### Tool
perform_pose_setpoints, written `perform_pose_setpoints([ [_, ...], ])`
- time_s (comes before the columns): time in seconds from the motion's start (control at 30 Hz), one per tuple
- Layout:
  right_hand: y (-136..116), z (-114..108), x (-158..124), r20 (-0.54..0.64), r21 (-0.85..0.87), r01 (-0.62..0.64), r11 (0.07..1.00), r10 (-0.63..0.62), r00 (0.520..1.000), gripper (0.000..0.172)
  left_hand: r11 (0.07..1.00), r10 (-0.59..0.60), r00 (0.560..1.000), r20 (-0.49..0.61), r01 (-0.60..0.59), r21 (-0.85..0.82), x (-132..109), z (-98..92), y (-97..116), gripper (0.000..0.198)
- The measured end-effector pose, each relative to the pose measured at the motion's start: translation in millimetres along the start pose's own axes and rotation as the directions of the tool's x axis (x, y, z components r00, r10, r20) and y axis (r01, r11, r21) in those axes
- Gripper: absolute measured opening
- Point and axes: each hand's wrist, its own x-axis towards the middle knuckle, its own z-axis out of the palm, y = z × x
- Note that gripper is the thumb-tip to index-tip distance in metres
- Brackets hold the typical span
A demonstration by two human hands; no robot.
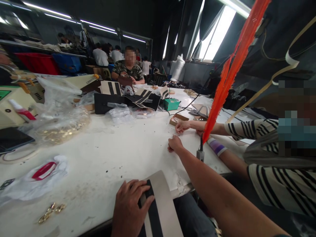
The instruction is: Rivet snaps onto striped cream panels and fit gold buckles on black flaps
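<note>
My left hand (130, 205) grips a cream panel with black stripes (164, 200) at the table's front edge, its thumb over a black stripe. Farther forward, my right hand (175, 144) is closed just above the white table (98, 171), fingers curled under; what it holds, if anything, is hidden. Close beyond it is a co-worker's hand (182, 126), near a small open cardboard box (178, 119). Gold metal clasps (46, 213) lie at the front left.
A plastic bag of gold parts (61, 128) is at the left, near a white cloth (37, 176). A red strip (227, 72) hangs at the right, above a grey plug (200, 154). A green box (171, 104) and striped panels stand at the back.
</note>
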Motion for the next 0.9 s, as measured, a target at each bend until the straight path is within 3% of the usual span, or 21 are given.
perform_pose_setpoints([
  [0.17,4,3,-4,0.014,-0.067,0.044,0.997,-0.043,0.999,0.032,0.999,-0.036,0.999,0.010,0.036,-0.020,0,0.0,3,0.028],
  [0.33,16,9,-27,0.045,-0.219,0.212,0.952,-0.207,0.977,0.025,0.995,-0.082,0.995,0.047,0.085,-0.057,-2,-1.2,5,0.028],
  [0.47,22,6,-47,0.053,-0.352,0.366,0.862,-0.372,0.927,0.011,0.989,-0.126,0.990,0.070,0.131,-0.073,-1,-4.9,11,0.028],
  [0.63,24,1,-52,0.088,-0.521,0.466,0.715,-0.499,0.862,0.022,0.983,-0.152,0.985,0.086,0.160,-0.091,3,-11.8,21,0.028],
  [0.9,20,1,-39,0.168,-0.710,0.479,0.516,-0.537,0.827,0.032,0.975,-0.177,0.977,0.123,0.191,-0.113,5,-14.8,29,0.026],
])
